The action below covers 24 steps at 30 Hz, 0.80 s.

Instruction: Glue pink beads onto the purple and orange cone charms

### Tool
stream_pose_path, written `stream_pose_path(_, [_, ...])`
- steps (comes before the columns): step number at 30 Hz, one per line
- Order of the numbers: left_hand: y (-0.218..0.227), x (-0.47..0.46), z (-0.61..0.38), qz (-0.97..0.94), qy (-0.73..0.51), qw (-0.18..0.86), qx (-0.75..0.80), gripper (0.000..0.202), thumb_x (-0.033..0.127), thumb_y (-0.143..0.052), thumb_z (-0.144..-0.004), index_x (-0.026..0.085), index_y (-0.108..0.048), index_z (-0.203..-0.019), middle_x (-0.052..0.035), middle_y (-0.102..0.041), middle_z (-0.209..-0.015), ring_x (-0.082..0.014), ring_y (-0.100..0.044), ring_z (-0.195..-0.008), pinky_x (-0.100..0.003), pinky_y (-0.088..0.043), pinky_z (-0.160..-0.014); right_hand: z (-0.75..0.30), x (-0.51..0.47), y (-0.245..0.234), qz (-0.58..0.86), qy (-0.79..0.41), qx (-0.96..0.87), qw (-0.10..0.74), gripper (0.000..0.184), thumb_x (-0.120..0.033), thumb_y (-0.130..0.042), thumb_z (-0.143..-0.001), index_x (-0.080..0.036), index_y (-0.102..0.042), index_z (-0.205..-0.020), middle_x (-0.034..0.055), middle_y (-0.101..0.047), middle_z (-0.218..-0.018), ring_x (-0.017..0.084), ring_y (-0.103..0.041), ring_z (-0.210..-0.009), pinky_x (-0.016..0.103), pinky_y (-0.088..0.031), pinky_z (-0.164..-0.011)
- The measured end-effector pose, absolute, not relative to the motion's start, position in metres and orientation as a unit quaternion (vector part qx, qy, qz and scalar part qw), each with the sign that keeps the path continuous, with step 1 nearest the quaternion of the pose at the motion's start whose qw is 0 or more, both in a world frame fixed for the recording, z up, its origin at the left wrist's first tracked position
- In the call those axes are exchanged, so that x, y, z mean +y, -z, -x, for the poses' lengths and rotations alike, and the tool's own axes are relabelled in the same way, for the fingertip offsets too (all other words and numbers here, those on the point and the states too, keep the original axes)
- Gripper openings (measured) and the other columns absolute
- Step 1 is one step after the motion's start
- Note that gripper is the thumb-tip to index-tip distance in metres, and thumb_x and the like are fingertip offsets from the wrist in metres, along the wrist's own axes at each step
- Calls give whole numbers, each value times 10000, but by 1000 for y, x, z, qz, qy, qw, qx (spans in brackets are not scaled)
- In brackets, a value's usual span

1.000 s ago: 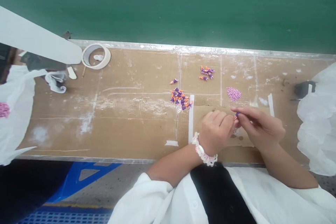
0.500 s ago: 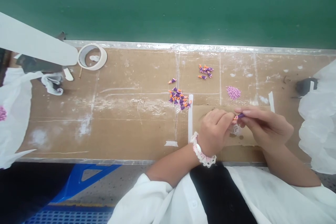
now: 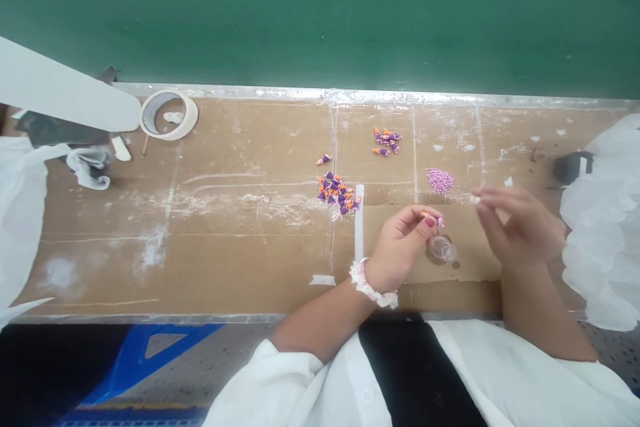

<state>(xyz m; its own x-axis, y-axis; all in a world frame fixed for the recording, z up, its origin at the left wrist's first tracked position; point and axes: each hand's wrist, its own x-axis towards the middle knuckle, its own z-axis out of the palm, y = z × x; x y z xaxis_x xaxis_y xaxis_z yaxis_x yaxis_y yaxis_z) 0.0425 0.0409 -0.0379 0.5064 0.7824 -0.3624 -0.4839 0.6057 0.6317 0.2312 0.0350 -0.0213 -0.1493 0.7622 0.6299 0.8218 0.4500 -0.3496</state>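
"Where's the small orange-and-purple charm (image 3: 433, 217)?"

"Pinched at the fingertips of the left hand (image 3: 400, 247), just above a clear plastic cup (image 3: 443, 248)."

"And the right hand (image 3: 520, 227)?"

"It has let go since the earlier view: fingers loosely parted, holding nothing, a little way off the charm."

"Room to move?"

"Plenty leftward along the cardboard worktop (image 3: 225, 260). Its near edge lies just below the left wrist, and a heap of charms (image 3: 335, 192) sits beyond the left hand."
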Motion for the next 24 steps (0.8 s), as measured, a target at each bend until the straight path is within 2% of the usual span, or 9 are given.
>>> stream_pose_path(3, [37, 41, -43, -237, -395, 823, 333, 287, 425, -679, -782, 159, -607, -861, 14, -557, -742, -55, -508, -605, -196, -438, -608, -251, 43, 36, 632, 19, -731, 256, 75, -206, -576, -891, -245, -634, -918, 7, -678, -771, 143, -613, -609, 279, -485, -544])
stream_pose_path(6, [37, 42, -43, -252, -404, 804, 356, 271, 405, -686, -780, 153, -625, -858, 2, -578, -769, -55, -509, -612, -193, -438, -600, -259, 50, 46, 639, -61, -745, 184, 121, -228, -522, -917, -234, -641, -896, 26, -680, -872, 166, -635, -716, 285, -477, -581])
stream_pose_path(10, [37, 43, -43, -253, -405, 793, 379, 259, 384, -699, -773, 150, -657, -876, -33, -637, -862, -48, -495, -605, -192, -431, -588, -255, 53, 50, 633, -111, -743, 184, 135, -239, -520, -919, -243, -654, -933, 28, -680, -941, 194, -644, -820, 310, -501, -675])
stream_pose_path(16, [38, 42, -43, -203, -413, 802, 381, 394, 356, -749, -730, 200, -598, -1059, 11, -594, -739, -77, -560, -681, -166, -418, -561, -257, 54, 51, 625, -109, -745, 206, 144, -232, -535, -908, -233, -674, -870, 29, -682, -915, 196, -645, -816, 317, -509, -691])
stream_pose_path(20, [37, 43, -43, -205, -420, 804, 368, 368, 353, -745, -735, 210, -584, -1034, 30, -583, -717, -59, -537, -647, -153, -420, -562, -262, 53, 51, 627, -97, -746, 204, 138, -218, -534, -900, -223, -664, -852, 30, -678, -914, 185, -640, -790, 306, -505, -672])
stream_pose_path(24, [37, 43, -42, -220, -416, 799, 375, 326, 354, -727, -753, 207, -590, -1010, 25, -608, -740, -49, -515, -610, -163, -425, -571, -262, 52, 50, 643, -106, -735, 187, 122, -206, -534, -893, -231, -650, -922, 21, -668, -871, 179, -626, -757, 296, -486, -635])
